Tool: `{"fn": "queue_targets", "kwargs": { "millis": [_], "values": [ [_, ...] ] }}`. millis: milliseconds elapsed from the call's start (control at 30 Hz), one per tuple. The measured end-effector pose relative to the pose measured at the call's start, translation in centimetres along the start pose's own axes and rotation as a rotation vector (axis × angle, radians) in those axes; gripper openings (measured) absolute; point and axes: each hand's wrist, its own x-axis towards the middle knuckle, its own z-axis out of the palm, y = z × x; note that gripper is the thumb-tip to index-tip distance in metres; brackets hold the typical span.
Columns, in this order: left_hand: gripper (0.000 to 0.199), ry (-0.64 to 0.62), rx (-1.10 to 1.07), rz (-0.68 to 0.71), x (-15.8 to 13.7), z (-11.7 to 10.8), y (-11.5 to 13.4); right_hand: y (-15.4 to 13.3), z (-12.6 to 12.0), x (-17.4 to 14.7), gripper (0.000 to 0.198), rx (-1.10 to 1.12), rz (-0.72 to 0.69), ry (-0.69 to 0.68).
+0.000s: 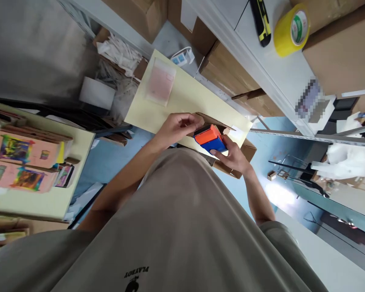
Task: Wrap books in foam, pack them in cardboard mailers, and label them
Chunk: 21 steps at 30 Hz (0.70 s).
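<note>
The right hand (235, 156) has its fingers closed around one end of an orange and blue block (211, 140), the thumb lying on the blue side; the block is tilted, and it is between the two hands; the left hand (177, 127) has its fingers curled, the tips of thumb and forefinger near each other, just beside the block; whether they pinch the edge of the brown cardboard (207, 120) there, I cannot tell; this cardboard is just beyond the block, over a pale yellow table (188, 93).

Farther beyond the left fingers, on this table, lies a pinkish translucent packet (160, 83); past it is a white power strip (181, 58); near the right fingers, on their outer side, shows a cardboard box (248, 151); well beyond them, on a grey shelf (275, 67), a black and yellow cutter (261, 22) lies beside a yellow tape roll (284, 34); well apart from the left fingers, to their left, are pink packages (44, 148) with colourful prints.
</note>
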Motion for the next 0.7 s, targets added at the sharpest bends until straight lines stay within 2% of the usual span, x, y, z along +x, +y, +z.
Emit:
{"fn": "queue_targets", "kwargs": {
  "millis": [133, 300, 433, 567, 633, 700],
  "values": [
    [0.028, -0.003, -0.008, -0.018, 0.1, -0.6, -1.4, -1.3, -0.2, -0.2, 0.064, -0.056, 0.055, -0.026],
    [0.033, -0.004, -0.059, -0.024, -0.7, 0.0, -3.2, -3.1, -1.3, 0.1, 0.071, -0.114, 0.215, -0.116],
    [0.039, 0.081, -0.121, -0.038, -1.1, 0.2, -4.7, -5.5, -4.6, 0.1, 0.067, -0.170, 0.289, -0.223],
    [0.039, 0.233, -0.154, -0.079, 0.6, -1.7, -7.5, -8.5, -8.6, 0.2, 0.064, -0.238, 0.361, -0.330],
    [0.040, 0.262, -0.175, -0.131, 1.8, -2.5, -9.4, -9.5, -9.4, 0.8, 0.065, -0.267, 0.364, -0.334],
    [0.041, 0.257, -0.205, -0.174, 2.9, -2.8, -11.4, -9.9, -9.1, 1.7, 0.066, -0.295, 0.342, -0.324]
  ]
}}
